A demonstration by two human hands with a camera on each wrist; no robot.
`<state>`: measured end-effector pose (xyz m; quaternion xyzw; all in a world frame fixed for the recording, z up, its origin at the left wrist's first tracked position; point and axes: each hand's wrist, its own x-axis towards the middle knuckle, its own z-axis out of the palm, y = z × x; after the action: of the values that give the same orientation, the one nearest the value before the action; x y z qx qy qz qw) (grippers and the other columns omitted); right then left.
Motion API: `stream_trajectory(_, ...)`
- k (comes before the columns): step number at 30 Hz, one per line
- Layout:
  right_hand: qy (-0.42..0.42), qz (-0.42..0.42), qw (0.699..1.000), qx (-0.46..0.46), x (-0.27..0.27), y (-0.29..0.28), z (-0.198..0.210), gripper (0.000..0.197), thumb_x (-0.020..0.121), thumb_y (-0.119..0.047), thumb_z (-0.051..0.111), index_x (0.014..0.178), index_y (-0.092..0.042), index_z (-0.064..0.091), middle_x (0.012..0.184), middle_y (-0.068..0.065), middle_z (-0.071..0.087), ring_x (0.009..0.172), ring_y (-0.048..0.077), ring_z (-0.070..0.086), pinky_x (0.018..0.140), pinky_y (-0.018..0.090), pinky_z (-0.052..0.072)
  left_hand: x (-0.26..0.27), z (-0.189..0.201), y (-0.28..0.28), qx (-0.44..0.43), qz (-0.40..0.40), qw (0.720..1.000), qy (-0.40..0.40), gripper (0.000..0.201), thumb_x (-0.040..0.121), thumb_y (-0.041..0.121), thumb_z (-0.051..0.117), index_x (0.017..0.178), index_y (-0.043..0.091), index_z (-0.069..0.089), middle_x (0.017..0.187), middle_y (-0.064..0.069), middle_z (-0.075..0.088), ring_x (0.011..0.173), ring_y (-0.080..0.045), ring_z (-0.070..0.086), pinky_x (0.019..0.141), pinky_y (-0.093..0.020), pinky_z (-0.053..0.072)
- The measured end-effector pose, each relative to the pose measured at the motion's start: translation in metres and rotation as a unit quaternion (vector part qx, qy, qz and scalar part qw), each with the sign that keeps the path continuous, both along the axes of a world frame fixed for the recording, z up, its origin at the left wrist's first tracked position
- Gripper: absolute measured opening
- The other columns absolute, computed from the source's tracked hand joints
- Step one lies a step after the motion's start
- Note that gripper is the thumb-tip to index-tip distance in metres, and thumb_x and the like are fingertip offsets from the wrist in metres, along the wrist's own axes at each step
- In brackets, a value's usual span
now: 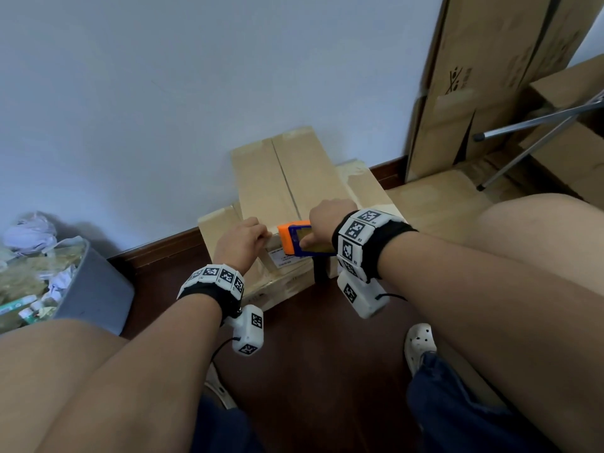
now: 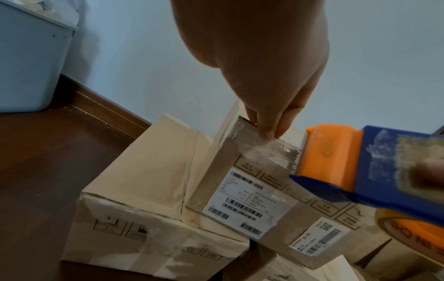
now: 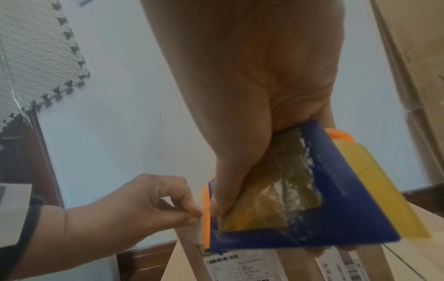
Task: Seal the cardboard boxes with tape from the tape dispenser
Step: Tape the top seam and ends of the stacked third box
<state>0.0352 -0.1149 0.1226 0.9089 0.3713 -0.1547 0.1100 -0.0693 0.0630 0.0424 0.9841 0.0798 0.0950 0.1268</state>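
Seated low on the dark wooden floor (image 1: 310, 348), you work at a stack of cardboard boxes (image 1: 228, 230) pushed against the pale wall (image 1: 163, 93). Your right hand (image 1: 327, 220) grips the blue-and-orange tape dispenser (image 1: 294, 241), thumb pressed on its flat blue side plate, fingers wrapped round the far side. The dispenser sits at the near top edge of the long upper box (image 1: 287, 178), which lies across two lower boxes and bears a white barcode label (image 2: 242, 201) on its near end face. Your left hand (image 1: 242, 240) pinches the free end of the clear tape (image 2: 264, 150) between thumb and fingertips (image 2: 269, 131), holding it against the box's near top corner just beside the dispenser's serrated blade (image 2: 299, 152). A short wrinkled stretch of tape runs from those fingertips to the blade. The seam along the upper box's top stands open as a dark line between the two flaps.

To your left stands a grey bin (image 1: 94, 289) heaped with paper and wrappers. To your right, tall flattened cartons (image 1: 474, 93) lean on the wall, with a metal-legged stand (image 1: 536, 125) in front of them. A white clog (image 1: 420, 344) shows near your right knee.
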Motion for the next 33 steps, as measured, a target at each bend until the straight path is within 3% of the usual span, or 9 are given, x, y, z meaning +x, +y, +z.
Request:
stream_trajectory(4,0.008,-0.005,1.000,-0.002,0.003,-0.003,-0.003,0.055,0.083,-0.066,0.056,0.092,-0.013,0.065,0.073,0.001,0.057,0.066,0.020,0.056,0.061,0.027,0.044,0.000,0.001,0.002,0.000,-0.005,1.000,0.002,0.017,0.092,0.022,0.060,0.080,0.011,0.066,0.081,-0.001,0.055,0.073,-0.020,0.056,0.059,-0.035,0.045)
stream_trajectory(10,0.032,-0.037,0.998,0.025,0.018,-0.019,-0.002,0.055,0.081,-0.065,0.059,0.081,-0.010,0.063,0.069,0.002,0.058,0.057,0.019,0.055,0.051,0.024,0.041,0.000,0.003,0.001,0.000,-0.016,1.000,0.001,0.015,0.091,0.021,0.061,0.081,0.010,0.067,0.082,-0.001,0.056,0.072,-0.022,0.057,0.061,-0.039,0.049)
stream_trajectory(15,0.033,-0.034,0.998,0.031,0.020,-0.026,-0.004,0.055,0.081,-0.066,0.058,0.085,-0.012,0.062,0.075,0.002,0.058,0.057,0.018,0.051,0.047,0.023,0.034,0.001,0.004,-0.001,-0.003,-0.021,1.000,-0.003,0.017,0.091,0.022,0.061,0.080,0.011,0.067,0.080,0.001,0.054,0.070,-0.020,0.055,0.060,-0.037,0.047)
stream_trajectory(17,0.057,-0.057,0.996,0.038,0.028,-0.032,-0.009,0.055,0.080,-0.067,0.059,0.087,-0.012,0.061,0.081,0.006,0.060,0.068,0.022,0.056,0.050,0.026,0.040,0.000,0.004,-0.001,-0.006,-0.023,1.000,-0.005,0.018,0.092,0.022,0.061,0.079,0.011,0.066,0.079,0.001,0.055,0.069,-0.020,0.055,0.059,-0.036,0.047)
stream_trajectory(19,0.078,-0.103,0.991,0.044,0.041,-0.046,-0.009,0.058,0.079,-0.065,0.062,0.096,-0.010,0.061,0.096,0.008,0.062,0.089,0.026,0.060,0.065,0.032,0.046,-0.003,0.004,0.001,-0.007,-0.028,1.000,-0.010,0.016,0.091,0.019,0.063,0.079,0.009,0.067,0.078,-0.002,0.056,0.068,-0.022,0.056,0.059,-0.036,0.046)
stream_trajectory(22,0.076,-0.121,0.989,0.048,0.054,-0.071,0.006,0.052,0.083,-0.060,0.062,0.073,-0.010,0.051,0.074,0.003,0.053,0.065,0.020,0.052,0.054,0.026,0.036,-0.005,0.005,0.001,-0.011,-0.031,0.999,-0.016,0.015,0.091,0.016,0.063,0.080,0.008,0.068,0.077,-0.002,0.056,0.068,-0.023,0.056,0.060,-0.036,0.046)
stream_trajectory(24,0.053,-0.112,0.992,0.039,0.054,-0.080,0.012,0.054,0.083,-0.062,0.060,0.073,-0.010,0.051,0.070,0.003,0.051,0.056,0.016,0.046,0.046,0.026,0.030,-0.004,0.007,-0.003,-0.010,-0.033,0.999,-0.017,0.013,0.090,0.015,0.063,0.081,0.007,0.068,0.077,-0.002,0.056,0.068,-0.023,0.056,0.060,-0.036,0.046)
stream_trajectory(27,0.030,-0.108,0.993,0.030,0.058,-0.096,0.007,0.054,0.082,-0.064,0.059,0.085,-0.010,0.059,0.069,0.003,0.053,0.055,0.016,0.046,0.045,0.024,0.030,-0.005,0.009,-0.004,-0.013,-0.031,0.999,-0.009,0.011,0.089,0.013,0.064,0.082,0.006,0.069,0.079,-0.003,0.057,0.069,-0.023,0.057,0.061,-0.033,0.043)
stream_trajectory(33,-0.026,-0.140,0.990,0.012,0.075,-0.132,0.018,0.055,0.078,-0.066,0.059,0.090,-0.013,0.065,0.077,0.004,0.061,0.061,0.019,0.054,0.051,0.024,0.039,-0.003,0.010,-0.006,0.002,-0.012,1.000,0.004,0.012,0.089,0.014,0.064,0.082,0.006,0.069,0.079,-0.004,0.058,0.072,-0.024,0.058,0.062,-0.029,0.038)
